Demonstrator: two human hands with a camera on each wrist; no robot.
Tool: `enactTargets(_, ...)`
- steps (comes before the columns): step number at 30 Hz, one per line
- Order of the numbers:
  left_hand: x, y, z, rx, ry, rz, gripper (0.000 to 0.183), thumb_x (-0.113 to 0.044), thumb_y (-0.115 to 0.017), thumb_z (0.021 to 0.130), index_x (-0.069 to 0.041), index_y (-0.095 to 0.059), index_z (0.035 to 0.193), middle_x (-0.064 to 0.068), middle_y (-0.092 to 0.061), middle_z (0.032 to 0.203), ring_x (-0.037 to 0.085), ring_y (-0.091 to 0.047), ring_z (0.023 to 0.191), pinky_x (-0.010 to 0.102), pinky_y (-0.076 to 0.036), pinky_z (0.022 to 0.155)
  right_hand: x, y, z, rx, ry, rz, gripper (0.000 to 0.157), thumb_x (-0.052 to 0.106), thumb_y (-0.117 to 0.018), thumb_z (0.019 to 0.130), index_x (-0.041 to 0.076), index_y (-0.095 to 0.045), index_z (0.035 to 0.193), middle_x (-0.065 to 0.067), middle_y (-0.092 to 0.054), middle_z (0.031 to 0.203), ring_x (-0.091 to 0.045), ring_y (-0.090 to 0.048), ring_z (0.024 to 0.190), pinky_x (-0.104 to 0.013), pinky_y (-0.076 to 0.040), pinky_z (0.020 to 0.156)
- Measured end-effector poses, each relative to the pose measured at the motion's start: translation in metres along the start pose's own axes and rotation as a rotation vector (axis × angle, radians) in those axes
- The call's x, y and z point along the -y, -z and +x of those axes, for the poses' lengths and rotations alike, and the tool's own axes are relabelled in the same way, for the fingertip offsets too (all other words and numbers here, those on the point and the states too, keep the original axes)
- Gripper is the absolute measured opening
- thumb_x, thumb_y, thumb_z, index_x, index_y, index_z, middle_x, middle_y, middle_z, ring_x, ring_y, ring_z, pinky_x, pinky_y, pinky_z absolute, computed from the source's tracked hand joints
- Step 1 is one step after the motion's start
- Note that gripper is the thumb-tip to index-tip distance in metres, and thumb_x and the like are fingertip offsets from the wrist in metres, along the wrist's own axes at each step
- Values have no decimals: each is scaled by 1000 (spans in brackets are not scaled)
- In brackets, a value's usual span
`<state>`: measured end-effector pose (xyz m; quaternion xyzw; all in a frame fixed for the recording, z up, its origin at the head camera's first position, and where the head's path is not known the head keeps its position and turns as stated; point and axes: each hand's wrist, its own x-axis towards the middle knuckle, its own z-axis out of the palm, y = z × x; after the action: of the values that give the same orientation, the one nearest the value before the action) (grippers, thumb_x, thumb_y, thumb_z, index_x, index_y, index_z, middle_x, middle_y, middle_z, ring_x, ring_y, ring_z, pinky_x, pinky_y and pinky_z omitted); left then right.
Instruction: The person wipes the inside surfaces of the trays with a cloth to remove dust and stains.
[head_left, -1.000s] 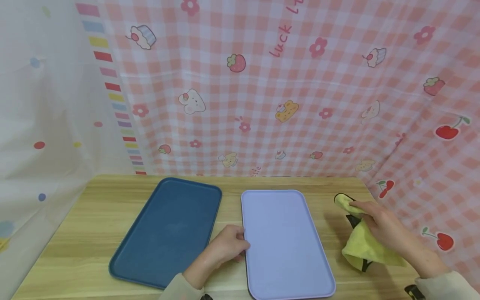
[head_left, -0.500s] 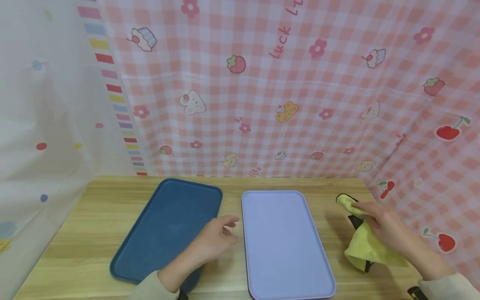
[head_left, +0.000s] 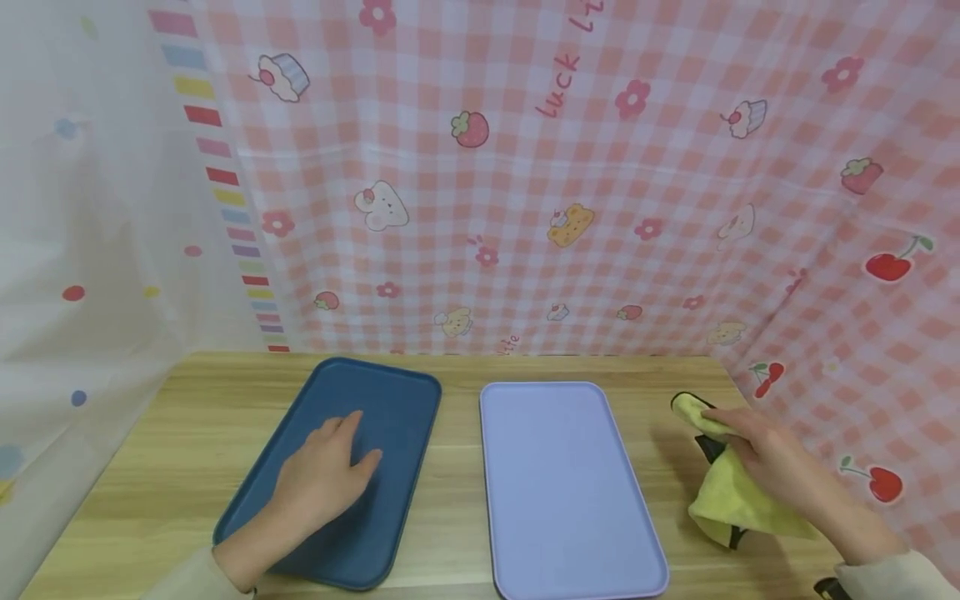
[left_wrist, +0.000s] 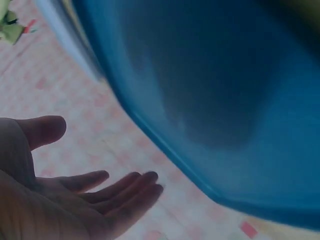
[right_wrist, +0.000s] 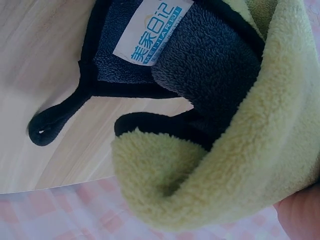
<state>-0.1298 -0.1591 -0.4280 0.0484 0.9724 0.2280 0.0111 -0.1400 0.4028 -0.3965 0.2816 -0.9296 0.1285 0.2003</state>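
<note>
My left hand (head_left: 321, 475) hovers over the dark blue tray (head_left: 390, 417), fingers spread and holding nothing. The left wrist view shows a gap between the fingers (left_wrist: 132, 192) and the blue tray's surface (left_wrist: 280, 110), which carries the hand's shadow. At the right, my right hand (head_left: 776, 467) grips a yellow towel (head_left: 738, 496) that droops over the table. Seen from the right wrist, the towel has a dark grey reverse (right_wrist: 210, 60), a black edging, a hanging loop (right_wrist: 45, 130) and a white label (right_wrist: 152, 30). Most of the right hand is hidden behind the towel there.
A lavender tray (head_left: 562, 492) lies flat between the blue tray and the towel. All of it rests on a wood-grain table (head_left: 457, 500). A pink checked curtain (head_left: 525, 167) hangs behind and to the right, and a white dotted sheet (head_left: 82, 250) on the left.
My left hand has let go of the lavender tray's left edge and moved left to above the blue tray. The right hand and towel have hardly moved.
</note>
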Motion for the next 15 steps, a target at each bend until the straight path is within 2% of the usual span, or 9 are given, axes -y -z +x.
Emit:
enactTargets(5, 28, 3, 1, -24, 35, 117, 73, -39, -66, 99, 12, -46, 148, 40, -53, 138, 57, -53, 123, 67, -53, 83, -1, -3, -2, -6, 1, 4, 55, -24, -77, 69, -1, -73, 119, -14, -75, 108, -36, -69, 98, 0, -36, 90)
enactTargets(8, 44, 8, 4, -14, 52, 161, 75, -40, -65, 98, 15, -47, 146, 43, -53, 133, 59, -55, 118, 66, -54, 79, -1, -5, -3, -22, 13, 1, 56, -25, -78, 68, -1, -73, 118, -13, -75, 107, -35, -70, 96, -1, -39, 87)
enactTargets(12, 65, 19, 11, 35, 98, 155, 75, -39, -63, 99, 18, -46, 143, 45, -55, 129, 61, -57, 112, 68, -53, 76, -2, -7, -3, -32, 20, 10, 57, -27, -77, 67, -1, -73, 117, -13, -75, 107, -34, -69, 96, -1, -38, 87)
enactTargets(15, 82, 28, 20, 97, 135, 119, 73, -37, -60, 101, 20, -44, 143, 45, -55, 130, 62, -57, 114, 70, -51, 80, 0, -7, -2, -22, 14, 14, 56, -27, -76, 68, -2, -72, 119, -13, -74, 108, -34, -68, 98, 0, -37, 88)
